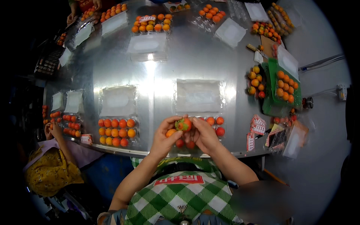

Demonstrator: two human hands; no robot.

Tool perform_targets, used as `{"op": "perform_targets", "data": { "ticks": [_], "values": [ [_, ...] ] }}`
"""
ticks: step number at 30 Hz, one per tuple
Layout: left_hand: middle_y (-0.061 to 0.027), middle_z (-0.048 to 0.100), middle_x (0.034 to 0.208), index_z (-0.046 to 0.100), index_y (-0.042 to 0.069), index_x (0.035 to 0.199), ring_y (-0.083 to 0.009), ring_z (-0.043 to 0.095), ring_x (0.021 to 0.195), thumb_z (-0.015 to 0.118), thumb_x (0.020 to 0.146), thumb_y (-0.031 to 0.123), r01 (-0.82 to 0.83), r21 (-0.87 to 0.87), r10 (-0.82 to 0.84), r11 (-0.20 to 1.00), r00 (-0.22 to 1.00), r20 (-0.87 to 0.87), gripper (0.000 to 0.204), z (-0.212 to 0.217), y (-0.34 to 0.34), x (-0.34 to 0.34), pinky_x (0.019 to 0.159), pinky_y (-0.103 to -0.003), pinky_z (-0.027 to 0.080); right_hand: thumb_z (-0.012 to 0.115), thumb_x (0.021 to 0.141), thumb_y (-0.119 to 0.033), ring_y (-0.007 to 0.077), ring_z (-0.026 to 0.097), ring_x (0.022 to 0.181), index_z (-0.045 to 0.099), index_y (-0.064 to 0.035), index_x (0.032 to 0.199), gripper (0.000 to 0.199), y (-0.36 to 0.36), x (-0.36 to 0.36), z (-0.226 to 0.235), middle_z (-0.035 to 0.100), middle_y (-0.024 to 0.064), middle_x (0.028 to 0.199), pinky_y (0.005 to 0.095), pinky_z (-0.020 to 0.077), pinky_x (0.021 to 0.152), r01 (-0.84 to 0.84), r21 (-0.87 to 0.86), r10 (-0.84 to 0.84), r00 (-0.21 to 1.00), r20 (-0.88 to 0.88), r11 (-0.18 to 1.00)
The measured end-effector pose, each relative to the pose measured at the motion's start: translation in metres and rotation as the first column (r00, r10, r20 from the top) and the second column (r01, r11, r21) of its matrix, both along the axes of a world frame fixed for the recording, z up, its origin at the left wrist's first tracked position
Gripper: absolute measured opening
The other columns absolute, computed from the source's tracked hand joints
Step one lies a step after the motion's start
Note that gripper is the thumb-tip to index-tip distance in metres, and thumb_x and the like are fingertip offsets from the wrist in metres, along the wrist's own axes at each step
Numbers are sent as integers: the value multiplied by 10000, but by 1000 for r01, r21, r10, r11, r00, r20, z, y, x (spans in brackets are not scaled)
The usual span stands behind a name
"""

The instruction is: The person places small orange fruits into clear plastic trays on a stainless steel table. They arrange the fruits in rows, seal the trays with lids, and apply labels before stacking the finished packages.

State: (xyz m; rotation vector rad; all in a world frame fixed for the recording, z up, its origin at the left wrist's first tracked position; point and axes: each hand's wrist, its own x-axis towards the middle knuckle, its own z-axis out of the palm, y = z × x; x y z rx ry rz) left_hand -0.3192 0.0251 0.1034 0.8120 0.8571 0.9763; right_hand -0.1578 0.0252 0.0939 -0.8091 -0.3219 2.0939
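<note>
Over the near edge of the steel table, both my hands come together around a small orange-red persimmon (183,124) whose green leafy cap faces up. My left hand (163,135) is closed on it, and a yellow-orange persimmon (170,132) also shows between the thumb and palm. From the other side, my right hand (205,137) curls its fingers against the capped fruit. Beneath my hands lies a clear plastic tray with red persimmons (220,131), partly hidden by them. The tray's open lid, with a white pad (199,96), lies flat beyond it.
Left of me sits a filled tray of persimmons (116,132) with its lid (119,101) open. A green crate (272,90), loose persimmons (255,79) and printed labels (258,124) are on the right. A co-worker (52,165) handles fruit at the left; another person's hands (71,17) are across the table.
</note>
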Motion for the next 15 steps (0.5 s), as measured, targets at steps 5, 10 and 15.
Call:
{"op": "perform_targets", "data": {
  "ticks": [5, 10, 15],
  "values": [
    [-101, 514, 1231, 481, 27, 1253, -118, 541, 831, 555, 855, 50, 60, 106, -35, 993, 975, -220, 405, 4, -4, -5, 714, -240, 444, 568, 882, -111, 114, 591, 778, 495, -23, 1125, 269, -8, 5, 7, 585, 74, 962, 239, 500, 696, 39, 187, -80, 974, 213, 982],
    [-54, 574, 1015, 511, 36, 1238, -99, 540, 817, 605, 841, 80, 29, -190, -22, 981, 999, 41, 410, 1, -9, -3, 709, -218, 447, 661, 756, -10, 157, 568, 957, 498, -16, 1127, 405, -12, 6, 11, 570, 78, 1042, 279, 470, 826, -78, 540, -270, 801, 535, 838],
    [-41, 585, 967, 521, 32, 1222, -92, 549, 836, 629, 834, 85, 0, -133, -6, 991, 999, -41, 406, -2, -16, 7, 719, -214, 458, 686, 686, -8, 237, 563, 977, 550, -20, 1093, 430, -15, 10, 21, 579, 118, 1025, 310, 465, 838, -282, 676, -418, 608, 675, 681]
  ]
}}
